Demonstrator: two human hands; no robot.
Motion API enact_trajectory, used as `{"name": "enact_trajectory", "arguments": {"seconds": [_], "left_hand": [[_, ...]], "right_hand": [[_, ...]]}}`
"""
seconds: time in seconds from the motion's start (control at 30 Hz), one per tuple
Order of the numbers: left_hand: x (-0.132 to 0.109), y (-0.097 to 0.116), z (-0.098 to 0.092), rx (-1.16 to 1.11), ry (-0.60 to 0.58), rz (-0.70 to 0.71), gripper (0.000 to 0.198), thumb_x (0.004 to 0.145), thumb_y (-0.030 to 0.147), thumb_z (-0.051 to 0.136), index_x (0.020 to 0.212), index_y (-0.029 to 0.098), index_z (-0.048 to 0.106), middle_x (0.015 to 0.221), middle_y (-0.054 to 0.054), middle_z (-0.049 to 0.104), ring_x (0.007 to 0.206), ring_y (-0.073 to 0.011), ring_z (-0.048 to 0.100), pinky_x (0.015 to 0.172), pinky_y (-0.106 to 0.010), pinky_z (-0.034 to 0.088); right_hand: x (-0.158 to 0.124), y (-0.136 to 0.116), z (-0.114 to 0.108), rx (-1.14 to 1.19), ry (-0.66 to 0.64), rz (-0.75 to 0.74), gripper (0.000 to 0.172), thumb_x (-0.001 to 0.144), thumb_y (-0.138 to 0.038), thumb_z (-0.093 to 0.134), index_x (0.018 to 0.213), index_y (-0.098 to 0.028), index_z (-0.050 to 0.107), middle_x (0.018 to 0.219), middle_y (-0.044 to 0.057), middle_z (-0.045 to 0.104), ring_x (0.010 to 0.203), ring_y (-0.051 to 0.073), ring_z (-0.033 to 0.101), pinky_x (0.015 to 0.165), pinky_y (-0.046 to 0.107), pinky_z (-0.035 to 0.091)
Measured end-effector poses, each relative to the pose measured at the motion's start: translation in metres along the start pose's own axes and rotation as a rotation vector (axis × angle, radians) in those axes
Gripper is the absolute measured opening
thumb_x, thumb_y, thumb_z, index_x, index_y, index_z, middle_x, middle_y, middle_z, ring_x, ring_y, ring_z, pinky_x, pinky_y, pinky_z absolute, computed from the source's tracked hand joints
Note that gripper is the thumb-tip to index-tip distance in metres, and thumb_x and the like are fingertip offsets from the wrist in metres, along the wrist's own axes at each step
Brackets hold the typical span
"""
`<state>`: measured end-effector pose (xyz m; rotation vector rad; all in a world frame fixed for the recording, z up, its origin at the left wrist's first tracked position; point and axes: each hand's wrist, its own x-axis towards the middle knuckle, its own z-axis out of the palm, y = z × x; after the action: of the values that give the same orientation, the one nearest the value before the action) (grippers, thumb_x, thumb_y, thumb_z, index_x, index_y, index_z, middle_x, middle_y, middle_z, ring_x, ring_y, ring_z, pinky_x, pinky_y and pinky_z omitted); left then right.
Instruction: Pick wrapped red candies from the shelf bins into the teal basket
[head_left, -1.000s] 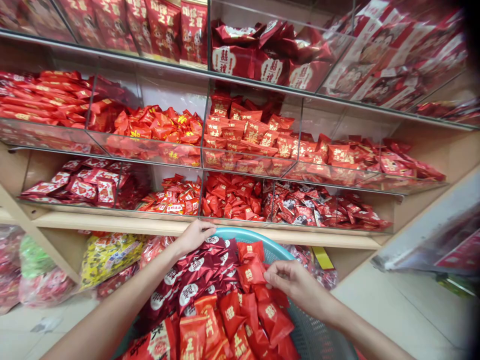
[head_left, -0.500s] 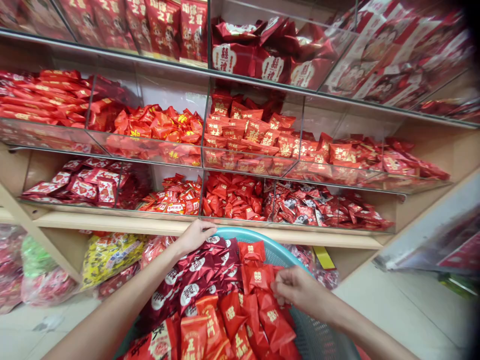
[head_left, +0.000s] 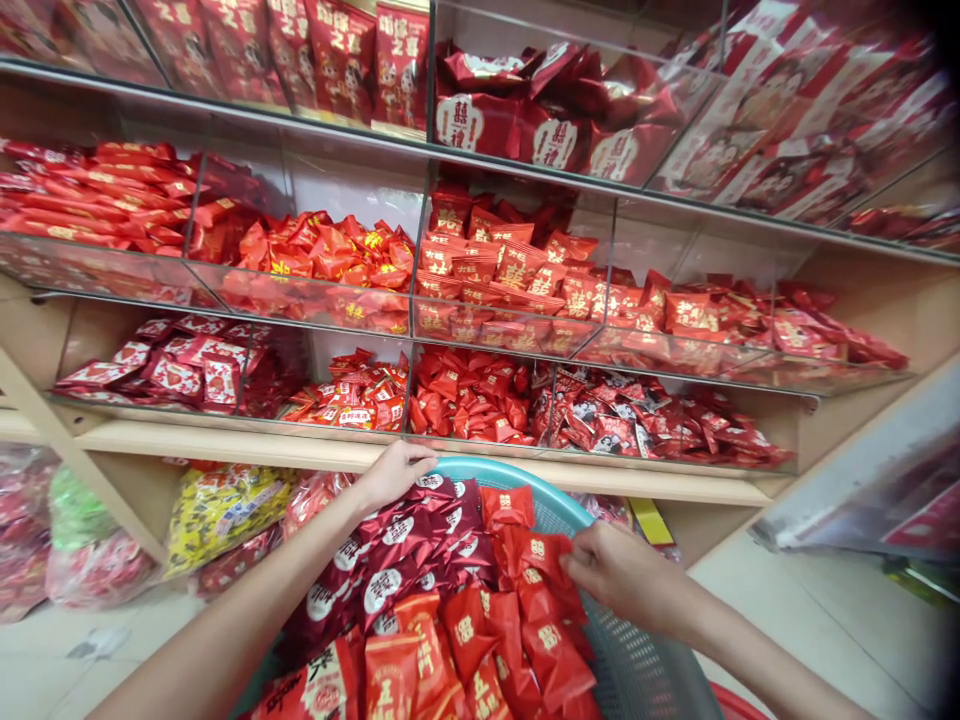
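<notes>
A teal plastic basket [head_left: 551,500] with mesh sides is filled with wrapped sweets. My left hand [head_left: 396,473] is closed over its far rim, close to the shelf edge. Dark maroon packets [head_left: 401,528] with white round labels lie below that hand. My right hand [head_left: 619,570], fingers pinched, holds a red sweet packet [head_left: 541,552] with a gold emblem by its right edge. More red packets [head_left: 551,650] lie under it, and orange-red packets [head_left: 391,675] are at the near side of the basket.
Shelves with clear-fronted bins [head_left: 510,330] of red sweets rise in front. The bottom shelf board [head_left: 225,447] runs just behind the basket. Below stand a yellow bag [head_left: 225,515] and other plastic bags on the tiled floor [head_left: 817,610].
My right hand has moved right and slightly down, shifting the red packet right and tilting it. My left hand stays on the rim. The view has shifted slightly.
</notes>
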<state>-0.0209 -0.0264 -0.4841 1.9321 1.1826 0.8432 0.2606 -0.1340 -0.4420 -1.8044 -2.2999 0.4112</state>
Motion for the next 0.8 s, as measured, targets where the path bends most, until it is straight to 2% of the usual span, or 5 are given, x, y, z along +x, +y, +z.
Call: {"name": "enact_trajectory", "arguments": {"seconds": [0.1,0.23,0.5,0.63,0.8], "left_hand": [[0.000,-0.001,0.000,0.000,-0.003,0.005,0.035,0.076,0.039,0.048,0.078,0.011,0.068,0.077,-0.004,0.067,0.072,-0.0168,0.056,0.070,-0.025,0.042],[0.001,-0.002,0.001,-0.003,-0.004,0.006,0.035,0.076,0.039,0.048,0.081,0.010,0.068,0.081,-0.004,0.068,0.073,-0.0169,0.056,0.070,-0.025,0.042],[0.000,-0.002,-0.001,0.009,0.022,0.048,0.035,0.075,0.040,0.048,0.084,0.014,0.070,0.080,-0.003,0.068,0.074,-0.0177,0.057,0.070,-0.025,0.043],[0.000,-0.003,0.000,0.031,0.031,0.065,0.035,0.076,0.039,0.048,0.080,0.013,0.070,0.076,-0.003,0.068,0.070,-0.0165,0.056,0.066,-0.024,0.043],[0.001,-0.007,0.000,0.038,0.026,0.064,0.034,0.077,0.037,0.047,0.080,0.012,0.070,0.075,-0.003,0.067,0.068,-0.0157,0.056,0.066,-0.024,0.042]], "right_hand": [[0.013,-0.014,-0.020,-0.064,0.097,-0.020,0.037,0.072,-0.027,0.051,0.041,-0.019,0.033,0.043,-0.002,0.036,0.045,0.010,0.029,0.047,0.027,0.016],[0.052,-0.045,-0.037,-0.010,0.212,-0.113,0.029,0.075,-0.028,0.049,0.047,-0.020,0.046,0.050,0.000,0.051,0.051,0.012,0.044,0.050,0.025,0.024],[0.142,-0.096,-0.002,0.104,0.388,-0.042,0.019,0.076,-0.033,0.052,0.068,-0.020,0.062,0.076,0.006,0.066,0.075,0.018,0.059,0.063,0.025,0.035],[0.162,-0.110,0.012,0.151,0.399,-0.006,0.025,0.077,-0.041,0.052,0.076,-0.019,0.064,0.083,0.008,0.066,0.078,0.019,0.060,0.061,0.025,0.036],[0.170,-0.115,0.020,0.142,0.430,0.010,0.023,0.081,-0.035,0.048,0.077,-0.020,0.064,0.084,0.008,0.066,0.077,0.020,0.061,0.060,0.026,0.036]]}}
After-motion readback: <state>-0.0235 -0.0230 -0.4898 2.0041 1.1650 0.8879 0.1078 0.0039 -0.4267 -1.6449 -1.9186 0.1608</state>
